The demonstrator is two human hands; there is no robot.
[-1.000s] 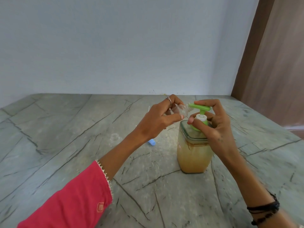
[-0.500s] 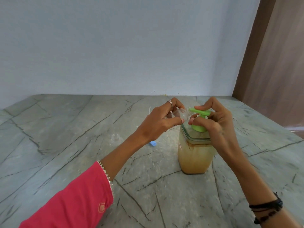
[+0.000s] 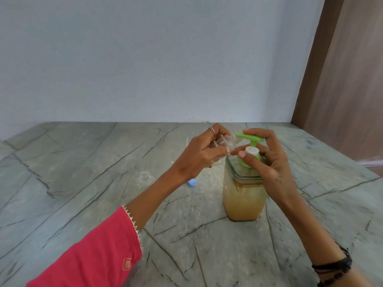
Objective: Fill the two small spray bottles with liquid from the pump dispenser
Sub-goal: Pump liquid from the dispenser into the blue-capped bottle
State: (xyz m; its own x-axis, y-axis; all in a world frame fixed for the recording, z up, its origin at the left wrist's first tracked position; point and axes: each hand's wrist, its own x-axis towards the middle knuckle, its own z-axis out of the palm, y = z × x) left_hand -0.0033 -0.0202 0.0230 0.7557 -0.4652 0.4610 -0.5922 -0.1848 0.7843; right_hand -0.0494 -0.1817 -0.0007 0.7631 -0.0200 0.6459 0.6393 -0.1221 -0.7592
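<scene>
While the left hand (image 3: 202,156) pinches a small clear plastic spray bottle (image 3: 226,142) tilted against the green pump spout (image 3: 247,137), the right hand (image 3: 267,160) grips the amber-filled dispenser (image 3: 243,195) on the grey marble surface (image 3: 83,162).

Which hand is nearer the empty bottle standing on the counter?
Left. The left hand is up and to the right of the standing bottle, holding the other bottle at the pump spout. The right hand is farther right, on the dispenser.
</scene>
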